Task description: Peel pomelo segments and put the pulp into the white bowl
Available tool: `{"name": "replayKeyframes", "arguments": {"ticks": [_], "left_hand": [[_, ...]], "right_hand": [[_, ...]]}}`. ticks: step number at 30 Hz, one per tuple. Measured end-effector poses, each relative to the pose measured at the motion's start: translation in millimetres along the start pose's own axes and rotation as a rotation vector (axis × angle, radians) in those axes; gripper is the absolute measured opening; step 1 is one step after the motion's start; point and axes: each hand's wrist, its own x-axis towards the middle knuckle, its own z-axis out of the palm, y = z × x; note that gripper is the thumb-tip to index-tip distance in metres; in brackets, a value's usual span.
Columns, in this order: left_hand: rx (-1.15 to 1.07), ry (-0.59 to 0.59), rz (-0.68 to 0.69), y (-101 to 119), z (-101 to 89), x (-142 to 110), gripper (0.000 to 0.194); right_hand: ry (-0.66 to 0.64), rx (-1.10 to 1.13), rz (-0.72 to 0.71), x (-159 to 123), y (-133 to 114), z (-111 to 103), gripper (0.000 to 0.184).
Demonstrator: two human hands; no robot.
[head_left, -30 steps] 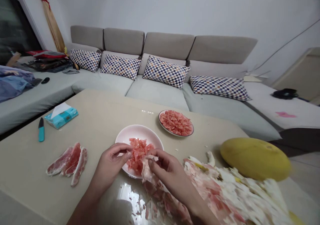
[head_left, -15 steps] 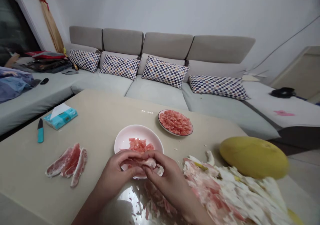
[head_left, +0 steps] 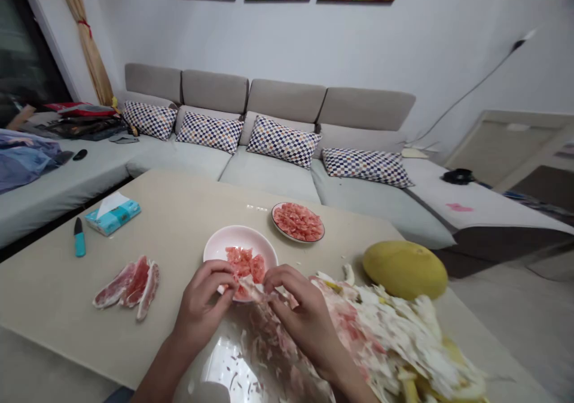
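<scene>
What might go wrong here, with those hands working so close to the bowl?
The pomelo segment pinched between the left hand and right hand sits right above the pink bowl, so torn membrane could drop among the peeled flesh. The round yellow pomelo beside the heaped peel might roll off the table.
</scene>
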Motion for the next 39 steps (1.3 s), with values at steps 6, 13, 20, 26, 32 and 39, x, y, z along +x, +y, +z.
{"name": "replayKeyframes", "arguments": {"ticks": [6, 13, 20, 26, 32, 39], "left_hand": [[-0.105, 0.047, -0.343, -5.9, -4.2, -20.7, 0.01], [-0.324, -0.12, -0.674, -15.3, -0.9, -48.0, 0.034], [-0.438, -0.214, -0.749, -19.1, 21.5, -37.9, 0.046], [-0.332, -0.149, -0.703, -46.9, 23.2, -20.8, 0.051], [-0.118, -0.126, -0.652, -69.9, 2.4, -9.5, 0.034], [0.172, -0.005, -0.586, -84.8, -55.8, -18.2, 0.035]], "right_hand": [[0.072, -0.119, 0.259, -57.3, 28.2, -24.2, 0.015], [0.351, -0.202, 0.328, -126.4, 36.2, 9.6, 0.025], [0.297, 0.112, 0.353, -156.0, -7.6, 69.6, 0.024], [0.314, 0.207, 0.435, -169.5, -15.1, 66.3, 0.02], [0.316, 0.211, 0.424, -176.0, -20.5, 66.2, 0.022], [0.292, 0.199, 0.28, -131.1, -55.1, 69.4, 0.022]]}}
